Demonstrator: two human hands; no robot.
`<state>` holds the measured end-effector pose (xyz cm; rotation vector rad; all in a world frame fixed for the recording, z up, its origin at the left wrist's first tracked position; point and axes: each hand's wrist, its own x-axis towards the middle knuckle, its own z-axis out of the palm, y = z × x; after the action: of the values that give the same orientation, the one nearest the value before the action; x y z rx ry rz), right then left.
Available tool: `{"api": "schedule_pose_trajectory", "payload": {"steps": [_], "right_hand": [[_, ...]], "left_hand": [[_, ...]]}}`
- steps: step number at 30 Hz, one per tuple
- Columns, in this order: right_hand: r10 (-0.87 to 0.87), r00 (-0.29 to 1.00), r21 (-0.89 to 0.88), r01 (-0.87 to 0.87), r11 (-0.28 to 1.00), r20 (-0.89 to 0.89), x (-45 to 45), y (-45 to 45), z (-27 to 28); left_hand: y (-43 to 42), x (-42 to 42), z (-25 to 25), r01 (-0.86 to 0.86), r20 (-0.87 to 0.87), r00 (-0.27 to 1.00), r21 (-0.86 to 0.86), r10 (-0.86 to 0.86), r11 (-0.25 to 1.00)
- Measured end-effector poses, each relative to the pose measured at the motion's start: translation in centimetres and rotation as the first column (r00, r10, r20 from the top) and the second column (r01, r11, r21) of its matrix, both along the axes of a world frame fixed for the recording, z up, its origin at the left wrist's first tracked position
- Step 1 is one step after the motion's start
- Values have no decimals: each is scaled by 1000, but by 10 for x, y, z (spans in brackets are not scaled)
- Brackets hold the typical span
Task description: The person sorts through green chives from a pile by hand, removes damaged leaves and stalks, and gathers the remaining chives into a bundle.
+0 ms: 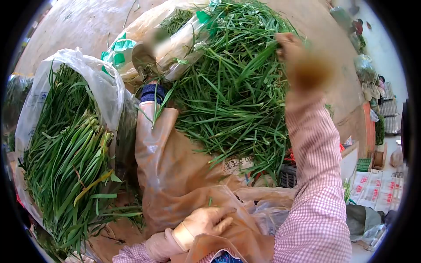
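A big loose heap of long, flat green leaves that look like garlic chives (228,96) lies in front of me. At its upper right side my right hand (287,46) is closed around a small bunch of garlic chives (258,61), whose leaves trail down to the left over the heap. A blurred patch covers my right wrist. Low in the view, my left hand (204,223) rests over the brownish plastic apron (175,175) on my lap, its fingers apart and nothing visible in them.
At the left, a clear plastic bag (109,87) holds more long green leaves (70,158). My shoe (144,61) touches another whitish bag (184,44) with green parts. A dark crate (288,176) stands by my right arm. Stacked goods (388,109) line the far right.
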<state>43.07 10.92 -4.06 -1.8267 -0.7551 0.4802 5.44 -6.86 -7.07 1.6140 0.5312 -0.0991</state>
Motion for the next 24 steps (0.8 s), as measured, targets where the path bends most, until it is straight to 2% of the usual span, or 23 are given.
{"api": "schedule_pose_trajectory", "payload": {"steps": [1, 2, 3, 4, 5, 6, 7, 8, 10, 12, 13, 16, 17, 18, 19, 21, 22, 23, 24], "right_hand": [[84, 987, 220, -113, 969, 136, 2, -23, 12], [114, 975, 347, -175, 921, 190, -13, -47, 25], [144, 958, 459, -247, 853, 249, -27, -71, 39], [201, 926, 415, -327, 849, 319, -49, -98, 43], [257, 886, 369, -403, 838, 385, -70, -125, 47], [337, 651, 185, -597, 781, 680, -91, -144, 48], [345, 343, 15, -726, 687, 874, -112, -162, 50], [569, 104, -274, -796, 539, 816, -123, -187, 42], [762, 70, -274, -908, 316, 644, -169, -212, 37], [673, 11, -259, -919, 299, 739, -189, -238, 10], [685, 63, -231, -916, 329, 726, -194, -246, 5], [647, 52, -201, -928, 312, 761, -196, -254, 19], [701, 168, -84, -947, 310, 693, -194, -257, 19], [695, 169, -82, -947, 312, 699, -192, -261, 20], [696, 357, -23, -881, 472, 623, -191, -264, 20], [561, 691, 48, -649, 760, 455, -194, -265, 23], [510, 799, 45, -551, 834, 319, -193, -264, 23], [475, 879, -3, -475, 880, -38, -191, -261, 24], [360, 848, -72, -418, 906, -389, -191, -258, 26]], "left_hand": [[0, 0, 3, -127, 34, 991, -38, 128, 991], [3, 3, 9, -169, -116, 983, -297, 140, 940], [3, 4, 7, -238, -110, 971, -490, 212, 839], [3, 3, 4, -289, -124, 952, -661, 279, 693], [8, 7, 8, -248, -8, 941, -694, 338, 676], [15, 14, 12, -205, 103, 913, -722, 396, 661], [16, 22, 22, -233, 79, 883, -783, 463, 577], [15, 29, 31, -261, 43, 847, -834, 529, 486], [13, 37, 30, -211, 93, 812, -874, 576, 438], [7, 38, 30, -179, 114, 792, -896, 600, 406], [2, 35, 26, -199, 93, 788, -897, 609, 395], [-5, 25, 24, -256, 14, 792, -900, 610, 352], [-7, 21, 17, -236, 84, 794, -870, 602, 433], [-7, 17, 17, -215, 154, 796, -832, 586, 511], [-7, 11, 21, -279, 79, 832, -796, 549, 537], [-7, 1, 18, -217, 97, 871, -804, 482, 553], [-8, -3, 19, -159, 108, 902, -815, 417, 557], [-10, -7, 21, -139, 106, 920, -811, 377, 569], [-11, -11, 22, -129, 110, 926, -807, 362, 576]]}}
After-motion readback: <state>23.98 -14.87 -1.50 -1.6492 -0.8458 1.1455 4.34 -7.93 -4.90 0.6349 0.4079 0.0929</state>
